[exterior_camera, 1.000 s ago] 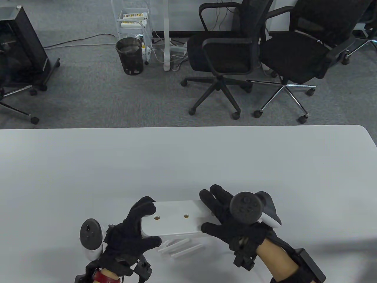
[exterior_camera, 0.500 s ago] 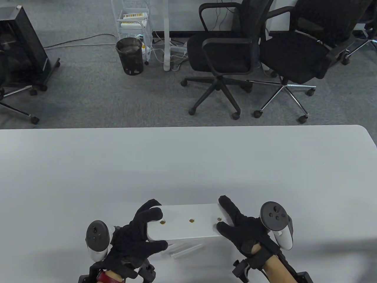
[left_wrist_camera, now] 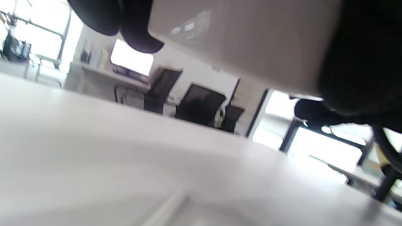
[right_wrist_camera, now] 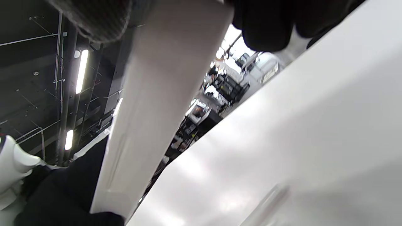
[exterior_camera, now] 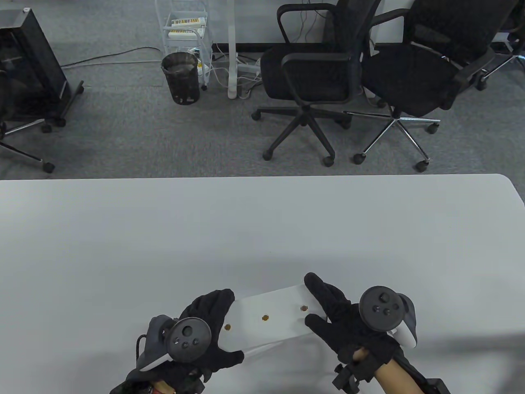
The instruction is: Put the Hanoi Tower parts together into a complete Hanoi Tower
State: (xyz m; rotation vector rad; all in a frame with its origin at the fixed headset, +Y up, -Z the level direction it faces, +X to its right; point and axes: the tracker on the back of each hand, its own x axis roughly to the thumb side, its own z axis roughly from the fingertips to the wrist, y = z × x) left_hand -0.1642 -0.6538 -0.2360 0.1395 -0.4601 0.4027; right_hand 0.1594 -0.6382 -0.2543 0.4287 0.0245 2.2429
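Observation:
A white rectangular base board (exterior_camera: 268,320) with three small peg holes is held above the white table (exterior_camera: 262,230) near its front edge. My left hand (exterior_camera: 213,328) grips its left end and my right hand (exterior_camera: 332,316) grips its right end. The board is tilted, left end nearer me. White pegs (exterior_camera: 258,349) lie on the table under the board, mostly hidden. In the left wrist view the board's underside (left_wrist_camera: 245,40) fills the top, between my fingers (left_wrist_camera: 132,22). In the right wrist view the board (right_wrist_camera: 157,103) runs from top to bottom left.
Beyond the table's far edge stand two black office chairs (exterior_camera: 316,78), a black waste bin (exterior_camera: 180,78) and a white wire cart (exterior_camera: 184,28) on grey carpet. A black cabinet on wheels (exterior_camera: 28,69) stands at the far left.
Both hands have kept hold of the board and moved it nearer me. My left hand has rolled so its tracker faces up, and the board's left end has swung toward me.

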